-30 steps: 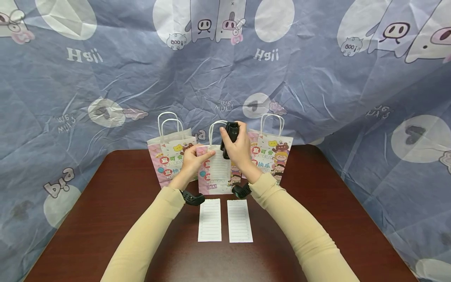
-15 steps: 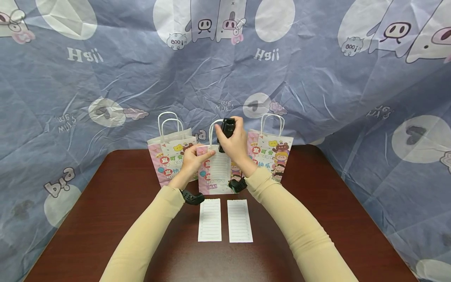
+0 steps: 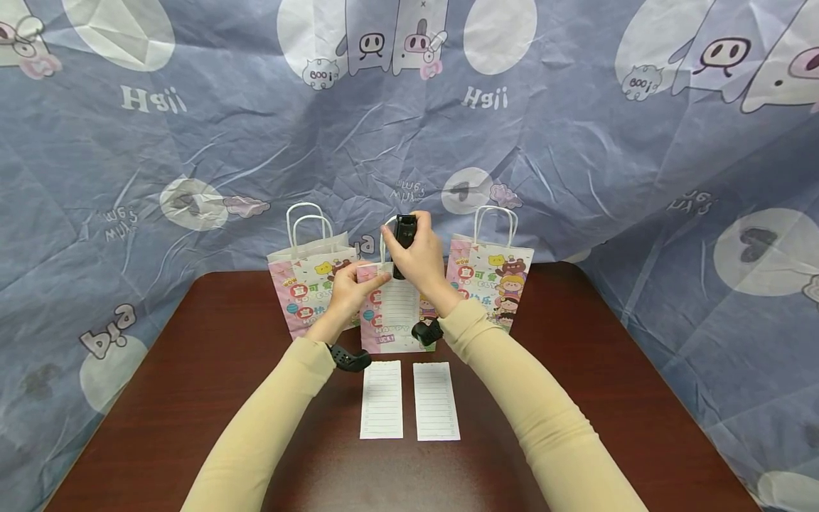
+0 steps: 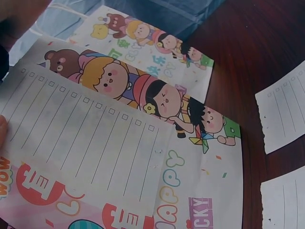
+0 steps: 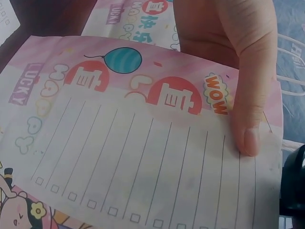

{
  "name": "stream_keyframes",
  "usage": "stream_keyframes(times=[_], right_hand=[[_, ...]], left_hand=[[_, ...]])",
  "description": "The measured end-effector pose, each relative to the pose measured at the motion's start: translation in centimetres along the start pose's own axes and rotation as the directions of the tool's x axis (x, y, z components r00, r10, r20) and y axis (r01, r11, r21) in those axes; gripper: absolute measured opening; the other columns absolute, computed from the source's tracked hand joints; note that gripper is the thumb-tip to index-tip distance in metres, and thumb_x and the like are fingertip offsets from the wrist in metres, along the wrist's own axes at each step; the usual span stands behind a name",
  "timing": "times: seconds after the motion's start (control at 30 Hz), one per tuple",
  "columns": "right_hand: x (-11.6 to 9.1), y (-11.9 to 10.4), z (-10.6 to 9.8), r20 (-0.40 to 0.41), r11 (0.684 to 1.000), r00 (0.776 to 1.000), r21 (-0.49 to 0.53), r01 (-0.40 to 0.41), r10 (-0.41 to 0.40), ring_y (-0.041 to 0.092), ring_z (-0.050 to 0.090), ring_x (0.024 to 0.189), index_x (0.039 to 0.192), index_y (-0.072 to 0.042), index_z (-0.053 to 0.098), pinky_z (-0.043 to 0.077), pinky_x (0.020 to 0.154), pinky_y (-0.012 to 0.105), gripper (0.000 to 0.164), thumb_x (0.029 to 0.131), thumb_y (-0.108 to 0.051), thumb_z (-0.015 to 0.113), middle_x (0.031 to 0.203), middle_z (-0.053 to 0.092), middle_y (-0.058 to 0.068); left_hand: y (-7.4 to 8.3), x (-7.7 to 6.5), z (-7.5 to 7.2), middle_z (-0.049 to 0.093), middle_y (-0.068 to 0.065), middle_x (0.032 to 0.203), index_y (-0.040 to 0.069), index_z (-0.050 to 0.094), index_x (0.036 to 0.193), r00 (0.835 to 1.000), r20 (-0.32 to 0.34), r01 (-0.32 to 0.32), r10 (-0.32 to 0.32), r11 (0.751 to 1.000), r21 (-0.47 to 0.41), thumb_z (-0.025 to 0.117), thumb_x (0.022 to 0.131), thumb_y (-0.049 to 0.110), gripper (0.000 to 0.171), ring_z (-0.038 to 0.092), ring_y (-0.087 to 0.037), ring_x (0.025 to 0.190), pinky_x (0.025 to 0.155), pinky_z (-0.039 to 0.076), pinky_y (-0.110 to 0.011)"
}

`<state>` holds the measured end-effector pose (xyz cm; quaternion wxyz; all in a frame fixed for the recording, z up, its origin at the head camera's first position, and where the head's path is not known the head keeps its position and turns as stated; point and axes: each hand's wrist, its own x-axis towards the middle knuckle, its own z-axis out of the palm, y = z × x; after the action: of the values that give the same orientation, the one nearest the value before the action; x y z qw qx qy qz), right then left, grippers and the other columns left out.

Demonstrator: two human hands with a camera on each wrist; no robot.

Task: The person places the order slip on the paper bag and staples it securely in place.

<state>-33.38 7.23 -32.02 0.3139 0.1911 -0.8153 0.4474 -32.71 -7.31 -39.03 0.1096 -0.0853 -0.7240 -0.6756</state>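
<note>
In the head view my left hand (image 3: 349, 291) pinches the top left edge of the middle paper gift bag (image 3: 372, 340). Its thumb (image 5: 249, 129) presses a lined checklist sheet (image 3: 399, 306) flat against the bag's printed front, while the other fingers go behind. My right hand (image 3: 420, 257) grips a black stapler (image 3: 405, 235), held upright at the top edge of bag and sheet. Part of the stapler's end shows at the right side of the right wrist view, close to the bag's rim. The right hand covers the top right corner of the bag.
Matching gift bags with white rope handles stand on either side, a left bag (image 3: 291, 293) and a right bag (image 3: 491, 277). Two more lined sheets, a left sheet (image 3: 382, 400) and a right sheet (image 3: 436, 402), lie on the brown table (image 3: 224, 398). A printed cloth (image 3: 243, 142) hangs behind.
My right hand has moved left and slightly up with the stapler, along the top of the middle bag toward the left thumb. The left hand has stayed in place.
</note>
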Motion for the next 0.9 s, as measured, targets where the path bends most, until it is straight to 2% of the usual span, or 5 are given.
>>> stream_keyframes(times=[0.2,0.3,0.47,0.6,0.9], right_hand=[[-0.2,0.2,0.3,0.008,1.0,1.0,-0.018,0.021,-0.02,0.02,0.06,0.066,0.115,-0.005,0.043,0.048,0.055,0.03,0.053,0.085,-0.042,0.067,0.086,0.061,0.01],[-0.1,0.2,0.3,0.0,1.0,1.0,-0.011,0.018,-0.018,0.019,0.06,0.066,0.114,-0.005,0.043,0.049,0.055,0.03,0.054,0.084,-0.042,0.068,0.086,0.061,0.01],[0.1,0.2,0.5,-0.018,1.0,1.0,-0.03,-0.006,0.006,0.02,0.059,0.065,0.112,-0.006,0.044,0.047,0.056,0.032,0.053,0.084,-0.044,0.067,0.082,0.061,0.008],[0.2,0.3,0.7,-0.049,0.999,0.999,-0.044,-0.002,0.0,0.021,0.059,0.065,0.109,-0.006,0.045,0.047,0.056,0.032,0.05,0.084,-0.044,0.066,0.08,0.062,0.008],[0.2,1.1,1.3,-0.135,0.987,0.978,-0.056,0.153,-0.159,0.022,0.058,0.057,0.102,-0.002,0.046,0.048,0.051,0.032,0.039,0.086,-0.031,0.066,0.075,0.06,0.01]], left_hand=[[0.3,0.0,-0.2,0.063,-0.004,0.081,-0.001,0.067,0.102,0.999,0.016,0.027,-0.028,1.0,0.006,0.079,0.077,0.017,0.034,0.06,-0.016,0.066,0.066,0.053,-0.039],[1.6,-0.7,-0.2,0.064,-0.007,0.082,-0.003,0.067,0.103,0.999,0.029,0.026,-0.027,1.0,0.017,0.077,0.079,0.013,0.031,0.061,-0.02,0.068,0.068,0.053,-0.043],[3.4,-1.6,-0.2,0.063,-0.006,0.078,-0.006,0.065,0.101,0.999,0.029,0.018,-0.019,1.0,0.025,0.075,0.079,0.008,0.027,0.06,-0.019,0.067,0.064,0.052,-0.036],[3.1,-1.3,-0.2,0.061,-0.004,0.076,-0.007,0.066,0.098,1.0,0.025,0.009,-0.01,1.0,0.023,0.076,0.078,0.007,0.026,0.058,-0.014,0.064,0.06,0.05,-0.028],[0.3,0.0,-0.3,0.064,0.0,0.078,0.003,0.068,0.1,0.999,0.04,0.016,-0.017,1.0,0.026,0.081,0.075,0.02,0.032,0.061,-0.013,0.064,0.062,0.053,-0.03]])
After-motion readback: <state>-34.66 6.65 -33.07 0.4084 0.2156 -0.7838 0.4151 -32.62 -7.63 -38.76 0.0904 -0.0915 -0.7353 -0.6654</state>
